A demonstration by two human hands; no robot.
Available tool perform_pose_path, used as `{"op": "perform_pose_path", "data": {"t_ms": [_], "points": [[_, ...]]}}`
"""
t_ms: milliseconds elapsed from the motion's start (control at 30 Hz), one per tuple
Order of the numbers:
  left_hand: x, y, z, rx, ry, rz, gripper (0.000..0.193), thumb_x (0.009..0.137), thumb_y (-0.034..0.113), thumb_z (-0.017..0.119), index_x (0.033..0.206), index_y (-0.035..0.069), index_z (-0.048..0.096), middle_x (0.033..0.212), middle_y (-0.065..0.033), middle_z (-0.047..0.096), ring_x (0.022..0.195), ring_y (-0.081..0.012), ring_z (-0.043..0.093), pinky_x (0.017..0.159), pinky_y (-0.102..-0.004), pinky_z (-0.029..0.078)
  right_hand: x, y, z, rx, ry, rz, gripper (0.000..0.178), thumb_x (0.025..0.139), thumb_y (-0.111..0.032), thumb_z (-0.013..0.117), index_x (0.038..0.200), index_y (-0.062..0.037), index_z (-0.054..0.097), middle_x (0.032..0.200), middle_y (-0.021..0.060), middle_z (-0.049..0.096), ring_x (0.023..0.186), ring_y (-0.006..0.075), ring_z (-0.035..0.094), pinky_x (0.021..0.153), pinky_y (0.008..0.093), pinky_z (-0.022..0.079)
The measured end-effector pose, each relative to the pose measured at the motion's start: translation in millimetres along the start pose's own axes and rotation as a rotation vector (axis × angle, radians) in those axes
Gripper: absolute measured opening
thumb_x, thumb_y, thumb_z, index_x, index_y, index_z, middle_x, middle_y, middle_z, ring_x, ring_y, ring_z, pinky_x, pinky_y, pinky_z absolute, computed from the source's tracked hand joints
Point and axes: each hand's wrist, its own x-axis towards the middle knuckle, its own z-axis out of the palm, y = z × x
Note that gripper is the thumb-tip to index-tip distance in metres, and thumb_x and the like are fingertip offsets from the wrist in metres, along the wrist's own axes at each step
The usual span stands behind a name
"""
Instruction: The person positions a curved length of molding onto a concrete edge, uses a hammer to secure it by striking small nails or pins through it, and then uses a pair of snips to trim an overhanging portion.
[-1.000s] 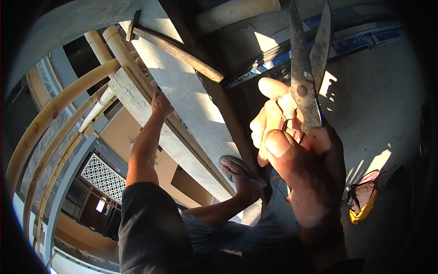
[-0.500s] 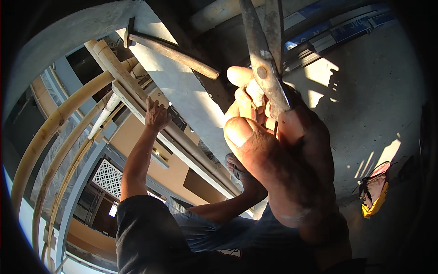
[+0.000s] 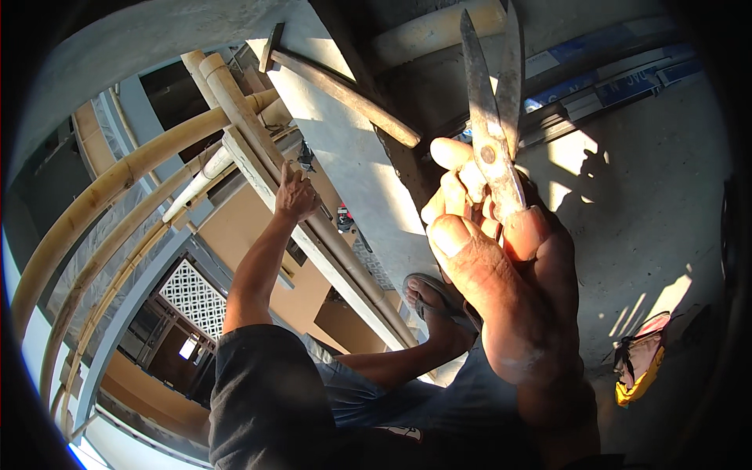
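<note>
Grey, worn metal shears (image 3: pixel 488 154) stand in the right grip (image 3: pixel 509 270), which is closed round their handles, thumb and fingers hiding most of them. The pivot shows just beside the fingertips, and both blades rise clear of the grip, parted in a narrow V. The left grip (image 3: pixel 298 196), well apart from the shears, rests on a bamboo pole (image 3: pixel 243 113) that runs beside a pale plank (image 3: pixel 252 168); its fingers bend over the pole, though I cannot tell whether they close around it. A hammer (image 3: pixel 345 95) lies across the concrete ledge (image 3: pixel 337 133), its head by the edge nearer the pole, its handle end at the opposite edge. Beyond that opposite edge, a pink and yellow bag (image 3: pixel 642 356) lies on the floor (image 3: pixel 642 172).
</note>
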Motion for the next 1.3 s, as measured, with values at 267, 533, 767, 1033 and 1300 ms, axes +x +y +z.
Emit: {"op": "perform_pose_path", "data": {"t_ms": [267,533,767,1033,1300], "points": [[-11.5,-0.2,15.8,-0.018,0.089,0.004,0.036,0.083,0.036,0.055,0.071,0.008,0.074,0.081,-0.0067,0.068,0.100,-0.0239,0.059,0.117,-0.0607,0.016,6.4,5.9,0.5,-0.027,-0.007,-0.013,0.050,0.091,-0.010,0.063,0.135,0.0096,0.047,0.103,0.0039,0.055,0.097,0.0098,0.052,0.090,0.0247,0.042],[-10.2,0.8,2.2,0.018,-0.001,-0.043,0.039,0.086,0.038,0.053,0.078,0.008,0.076,0.084,-0.0072,0.069,0.106,-0.0248,0.058,0.117,-0.0620,0.012,4.6,-3.7,2.0,-0.019,-0.011,0.025,0.051,0.091,-0.007,0.060,0.135,0.0112,0.045,0.096,0.0036,0.055,0.090,0.0093,0.051,0.081,0.0212,0.041],[32.5,13.0,12.2,0.118,-0.365,-0.054,0.031,0.089,0.037,0.053,0.091,0.019,0.079,0.094,-0.0025,0.073,0.115,-0.0279,0.058,0.119,-0.0598,0.003,16.4,11.7,9.0,-0.103,0.073,-0.056,0.052,0.095,-0.013,0.053,0.136,0.0160,0.040,0.085,0.0116,0.059,0.075,0.0139,0.053,0.084,0.0292,0.044],[50.7,26.7,40.3,0.240,-0.387,-0.108,0.029,0.087,0.038,0.059,0.101,0.021,0.077,0.114,-0.0014,0.072,0.127,-0.0305,0.052,0.118,-0.0619,-0.001,23.3,34.8,29.9,-0.191,0.000,-0.084,0.052,0.093,-0.015,0.060,0.137,0.0098,0.047,0.091,0.0080,0.060,0.077,0.0121,0.055,0.063,0.0238,0.047],[41.9,32.6,39.9,0.194,-0.255,-0.160,0.027,0.091,0.033,0.054,0.096,0.021,0.077,0.106,0.0007,0.074,0.120,-0.0239,0.057,0.120,-0.0549,0.003,38.1,37.6,32.7,-0.318,-0.061,-0.003,0.051,0.094,-0.018,0.060,0.136,0.0069,0.048,0.085,0.0037,0.058,0.065,0.0085,0.052,0.059,0.0221,0.042]]}}
